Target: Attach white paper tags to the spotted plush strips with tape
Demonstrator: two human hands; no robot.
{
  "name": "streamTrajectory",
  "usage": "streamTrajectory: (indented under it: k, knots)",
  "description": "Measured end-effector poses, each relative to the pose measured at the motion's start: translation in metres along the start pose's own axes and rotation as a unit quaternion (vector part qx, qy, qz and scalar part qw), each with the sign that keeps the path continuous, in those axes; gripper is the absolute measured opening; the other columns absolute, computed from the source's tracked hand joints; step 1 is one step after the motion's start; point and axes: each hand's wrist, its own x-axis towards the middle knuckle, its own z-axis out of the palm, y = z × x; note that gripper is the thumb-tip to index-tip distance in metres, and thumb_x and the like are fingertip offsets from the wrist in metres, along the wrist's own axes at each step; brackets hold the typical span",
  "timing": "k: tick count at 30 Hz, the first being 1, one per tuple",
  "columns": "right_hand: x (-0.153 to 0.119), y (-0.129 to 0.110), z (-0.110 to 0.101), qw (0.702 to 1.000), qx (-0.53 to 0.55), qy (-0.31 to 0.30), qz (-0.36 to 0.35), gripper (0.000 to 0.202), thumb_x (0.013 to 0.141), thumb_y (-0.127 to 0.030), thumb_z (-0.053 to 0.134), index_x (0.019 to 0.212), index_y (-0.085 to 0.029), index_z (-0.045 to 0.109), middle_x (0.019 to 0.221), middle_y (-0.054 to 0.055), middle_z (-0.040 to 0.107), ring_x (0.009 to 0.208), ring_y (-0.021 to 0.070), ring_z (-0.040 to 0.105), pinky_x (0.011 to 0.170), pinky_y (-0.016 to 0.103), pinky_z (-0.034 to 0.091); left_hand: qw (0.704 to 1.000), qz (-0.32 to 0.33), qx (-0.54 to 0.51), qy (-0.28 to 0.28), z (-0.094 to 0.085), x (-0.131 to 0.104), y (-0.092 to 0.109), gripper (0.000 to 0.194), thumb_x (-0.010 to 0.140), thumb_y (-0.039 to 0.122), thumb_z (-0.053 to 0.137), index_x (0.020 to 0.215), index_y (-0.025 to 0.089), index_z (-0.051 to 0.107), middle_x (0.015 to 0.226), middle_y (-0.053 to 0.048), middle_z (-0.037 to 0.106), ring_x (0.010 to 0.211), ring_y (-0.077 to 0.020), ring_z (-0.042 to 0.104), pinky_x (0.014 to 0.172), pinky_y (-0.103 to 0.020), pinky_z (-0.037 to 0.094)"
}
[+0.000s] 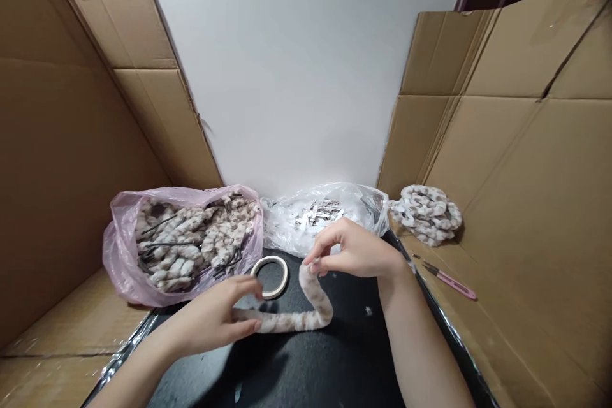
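Note:
A fuzzy white strip with brownish patches lies bent over the black work surface, its right part curving upward. My right hand pinches the strip's upper end between thumb and fingers. At the other end, my left hand is around the strip with thumb and fingers apart. The thumb seems to touch the strip; the fingers stand off it, and the palm partly hides that end. Just behind the strip lies a cream roll of tape, partly covered by my left fingers.
A pink plastic bag of fuzzy strips and dark stems stands at left. Behind my right hand, a clear bag holds pale slips. Rolled fuzzy pieces and a pink-handled tool lie at right. Cardboard walls flank the black surface.

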Motion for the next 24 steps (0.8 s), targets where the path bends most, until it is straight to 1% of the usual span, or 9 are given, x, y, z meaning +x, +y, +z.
streamTrajectory:
  k: [2,3,5,7,9,13,16,20,24]
  knots:
    - [0.012,0.005,0.014,1.000,0.010,-0.017,-0.014,0.011,0.071,-0.011,0.071,0.078,-0.015,0.078,0.067,0.004,0.071,0.063,0.0139,0.064,0.057,0.022,0.048,0.999,0.003,-0.045,0.020,0.008,0.003,0.006,0.049,0.073,0.039,0.072,0.118,0.023,0.062,0.121,-0.010,0.061,0.113,-0.0292,0.053,0.101,-0.038,0.038]
    - [0.018,0.008,0.020,0.999,0.020,-0.022,-0.020,0.011,0.071,-0.012,0.071,0.079,-0.015,0.078,0.068,0.004,0.071,0.063,0.0138,0.064,0.058,0.022,0.048,0.995,0.014,-0.099,0.027,0.016,0.008,0.009,0.047,0.077,0.041,0.069,0.119,0.023,0.060,0.121,-0.010,0.061,0.114,-0.0291,0.051,0.101,-0.039,0.037]
    - [0.027,0.017,0.029,0.999,0.040,-0.034,-0.013,0.012,0.075,-0.014,0.067,0.082,-0.016,0.077,0.066,0.002,0.070,0.059,0.0131,0.064,0.057,0.022,0.048,0.968,0.025,-0.250,0.009,0.036,0.021,0.017,0.037,0.086,0.049,0.056,0.102,0.018,0.065,0.103,-0.011,0.066,0.103,-0.0274,0.056,0.095,-0.039,0.041]
    - [0.031,0.025,0.029,0.999,0.038,-0.030,0.009,0.016,0.078,-0.015,0.062,0.085,-0.016,0.076,0.066,0.001,0.070,0.059,0.0131,0.064,0.058,0.023,0.049,0.904,0.002,-0.428,-0.011,0.058,0.037,0.024,0.047,0.087,0.059,0.047,0.076,0.015,0.060,0.070,-0.005,0.060,0.076,-0.0216,0.059,0.082,-0.037,0.047]
    - [0.030,0.032,0.022,0.999,0.013,-0.010,0.028,0.016,0.079,-0.014,0.060,0.084,-0.016,0.075,0.072,0.002,0.072,0.066,0.0144,0.066,0.063,0.024,0.050,0.817,-0.035,-0.576,-0.008,0.077,0.053,0.026,0.046,0.080,0.058,0.060,0.063,0.018,0.046,0.049,0.007,0.036,0.048,-0.0110,0.043,0.068,-0.031,0.047]
    - [0.026,0.042,0.008,0.997,-0.029,0.031,0.060,0.012,0.079,-0.019,0.063,0.083,-0.016,0.074,0.076,0.004,0.072,0.072,0.0161,0.064,0.066,0.026,0.048,0.766,-0.070,-0.638,-0.035,0.100,0.067,0.018,0.049,0.077,0.057,0.064,0.064,0.021,0.034,0.050,0.011,0.022,0.042,-0.0054,0.019,0.044,-0.020,0.032]
    - [0.033,0.051,0.014,0.992,-0.065,0.083,0.066,0.014,0.081,-0.023,0.062,0.086,-0.016,0.073,0.077,0.004,0.070,0.070,0.0149,0.061,0.065,0.026,0.046,0.724,-0.113,-0.677,-0.064,0.113,0.061,0.003,0.054,0.078,0.062,0.059,0.062,0.021,0.027,0.047,0.012,0.015,0.040,-0.0048,0.008,0.037,-0.016,0.015]
    - [0.047,0.070,0.025,0.981,-0.149,0.101,0.073,0.012,0.079,-0.020,0.064,0.088,-0.016,0.072,0.081,0.004,0.071,0.069,0.0132,0.061,0.066,0.024,0.046,0.688,-0.146,-0.704,-0.099,0.133,0.046,-0.009,0.062,0.074,0.060,0.062,0.057,0.021,0.018,0.044,0.011,0.013,0.039,-0.0041,0.007,0.037,-0.017,0.010]
    - [0.048,0.100,0.006,0.933,-0.264,0.206,0.134,0.015,0.084,-0.019,0.058,0.093,-0.015,0.070,0.097,0.007,0.070,0.088,0.0168,0.063,0.081,0.028,0.047,0.668,-0.160,-0.716,-0.123,0.142,0.041,-0.010,0.054,0.070,0.043,0.068,0.057,0.020,0.020,0.046,0.011,0.017,0.040,-0.0033,0.009,0.039,-0.017,0.009]
